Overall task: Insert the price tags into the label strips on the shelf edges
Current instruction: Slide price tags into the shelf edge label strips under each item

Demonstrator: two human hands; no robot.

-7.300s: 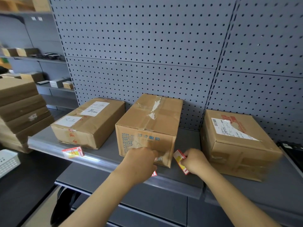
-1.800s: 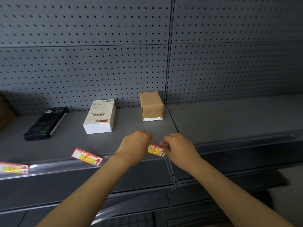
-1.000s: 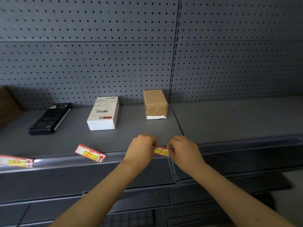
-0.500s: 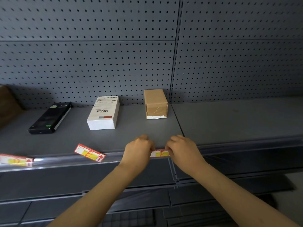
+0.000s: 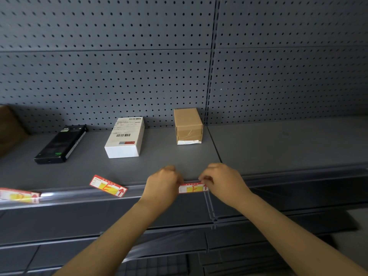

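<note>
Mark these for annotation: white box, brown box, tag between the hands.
white box (image 5: 124, 137), head view, top face.
brown box (image 5: 187, 118), head view, top face.
price tag (image 5: 192, 188), head view, yellow middle.

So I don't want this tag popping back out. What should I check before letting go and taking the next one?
1. Both hands on the tag: ok, left hand and right hand pinch the ends of the price tag.
2. Tag level along the label strip: ok.
3. Tag fully seated: cannot tell.
4. Next tag reachable: ok, lying tilted at the shelf edge.
5. Brown box clear of the hands: ok.
</note>
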